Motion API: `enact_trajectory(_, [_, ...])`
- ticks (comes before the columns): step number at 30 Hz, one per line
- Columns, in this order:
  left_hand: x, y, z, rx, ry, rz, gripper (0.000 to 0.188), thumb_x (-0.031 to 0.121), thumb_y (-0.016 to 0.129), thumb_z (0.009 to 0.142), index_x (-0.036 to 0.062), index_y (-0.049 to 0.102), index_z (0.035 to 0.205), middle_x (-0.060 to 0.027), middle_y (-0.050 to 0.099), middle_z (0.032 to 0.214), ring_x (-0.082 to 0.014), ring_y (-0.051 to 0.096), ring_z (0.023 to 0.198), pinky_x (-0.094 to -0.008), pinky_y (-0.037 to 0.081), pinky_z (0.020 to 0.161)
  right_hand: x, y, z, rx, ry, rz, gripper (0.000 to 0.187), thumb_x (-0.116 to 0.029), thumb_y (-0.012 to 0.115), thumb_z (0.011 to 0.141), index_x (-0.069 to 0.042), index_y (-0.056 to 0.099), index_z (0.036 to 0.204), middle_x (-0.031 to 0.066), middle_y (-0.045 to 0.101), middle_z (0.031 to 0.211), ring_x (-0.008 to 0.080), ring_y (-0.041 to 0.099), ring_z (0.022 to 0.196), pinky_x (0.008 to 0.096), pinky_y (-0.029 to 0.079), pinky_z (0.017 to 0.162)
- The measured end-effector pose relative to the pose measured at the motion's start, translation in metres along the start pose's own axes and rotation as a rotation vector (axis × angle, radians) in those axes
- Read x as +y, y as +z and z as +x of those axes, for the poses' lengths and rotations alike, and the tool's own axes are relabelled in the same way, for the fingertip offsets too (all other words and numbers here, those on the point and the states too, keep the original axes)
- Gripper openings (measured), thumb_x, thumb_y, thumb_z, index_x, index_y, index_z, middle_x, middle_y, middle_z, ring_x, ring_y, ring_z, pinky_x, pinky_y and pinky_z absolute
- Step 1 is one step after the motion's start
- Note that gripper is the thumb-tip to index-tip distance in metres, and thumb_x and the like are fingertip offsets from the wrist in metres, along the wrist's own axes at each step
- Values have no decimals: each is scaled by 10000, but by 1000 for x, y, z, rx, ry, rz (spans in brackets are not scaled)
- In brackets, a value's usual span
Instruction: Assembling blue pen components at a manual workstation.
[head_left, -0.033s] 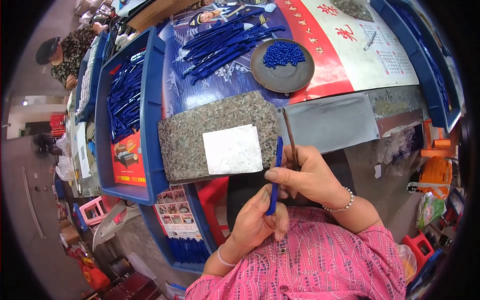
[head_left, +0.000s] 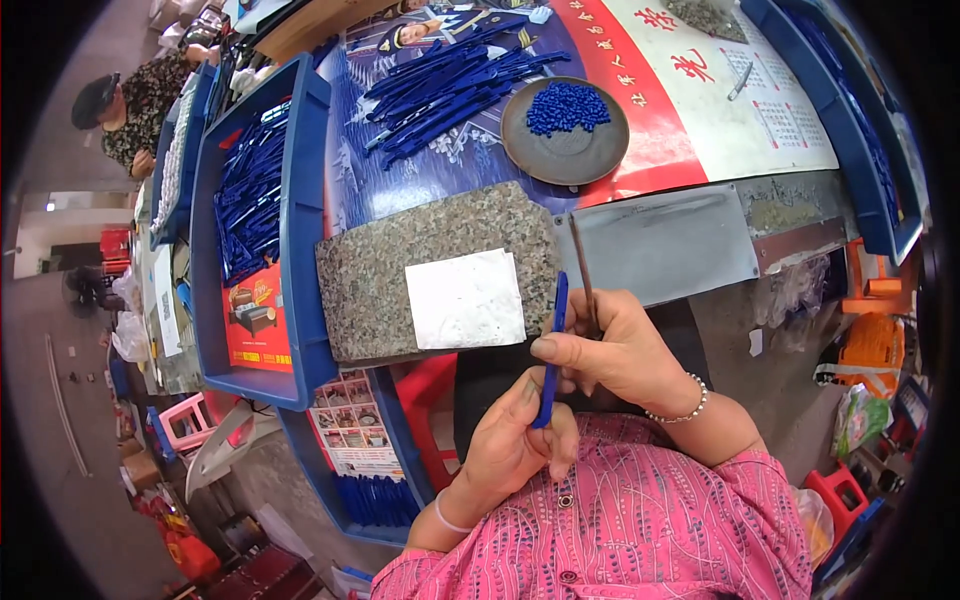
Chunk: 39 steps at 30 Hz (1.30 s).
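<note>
Between my two hands stands a slim blue plastic stick [head_left: 551, 375], nearly upright. The thumb and fingers of my left hand [head_left: 515, 425] pinch its lower end. My right hand [head_left: 630, 350] is closed, its thumb and fingers at the stick's middle. A thin brown rod [head_left: 580, 255] also rises out of my right hand, its upper end over the edge of a grey metal plate. Just beyond my hands lies a speckled stone slab [head_left: 370, 270], with folded white paper [head_left: 465, 300] on top. Whatever my curled fingers cover is hidden.
A pile of blue sticks [head_left: 440, 90] lies beyond the slab, beside a dark round dish [head_left: 520, 150] of small blue pieces. Blue trays [head_left: 310, 200] of sticks stand at left, another tray [head_left: 868, 200] at far right. A person [head_left: 125, 120] sits at far left.
The brown rod's upper end has shifted slightly to the right, and the blue stick has moved a touch. Both hands keep their hold.
</note>
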<state>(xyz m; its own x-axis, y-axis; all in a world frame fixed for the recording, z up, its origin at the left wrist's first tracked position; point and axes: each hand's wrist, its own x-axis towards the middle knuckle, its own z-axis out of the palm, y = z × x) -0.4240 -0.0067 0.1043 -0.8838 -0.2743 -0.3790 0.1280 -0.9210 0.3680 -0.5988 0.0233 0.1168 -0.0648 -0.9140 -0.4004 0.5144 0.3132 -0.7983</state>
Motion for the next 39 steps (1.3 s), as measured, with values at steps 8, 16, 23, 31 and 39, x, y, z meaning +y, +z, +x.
enact_trajectory(8, [-2,4,-2,121,374,58,446,158,516,904,31,315,1282,-162,565,998,-201,605,724,-262,496,610,8,5,-10,191,-78,171,190,-106,692,772,-17,529,810,59,562,609,81,457,408,205,362,370])
enact_trajectory(16, [-3,3,11,319,581,237,214,165,518,916,6,523,1059,-64,539,812,-172,541,625,-281,463,596,25,-5,-47,-104,-91,-94,404,-124,730,705,36,538,1023,101,549,934,62,485,574,190,385,521])
enact_trajectory(23, [7,7,-1,183,175,192,305,268,437,953,-18,483,1049,-63,493,672,-142,475,522,-263,402,523,8,-14,-51,85,-166,-356,281,-4,581,761,41,577,1038,43,554,826,40,505,594,167,382,515])
enact_trajectory(31, [5,8,-1,97,-99,-86,327,303,391,971,50,436,1172,-33,478,651,-49,296,389,-196,291,423,17,-5,-35,0,-26,-195,233,-40,624,809,35,588,1026,11,598,757,25,501,541,165,376,464])
enact_trajectory(39, [3,12,3,155,-106,-24,279,304,410,965,62,453,1097,-46,500,658,-55,311,396,-201,305,429,21,-9,-32,-23,-12,-204,185,-44,623,804,28,597,973,17,606,753,37,536,601,183,415,515])
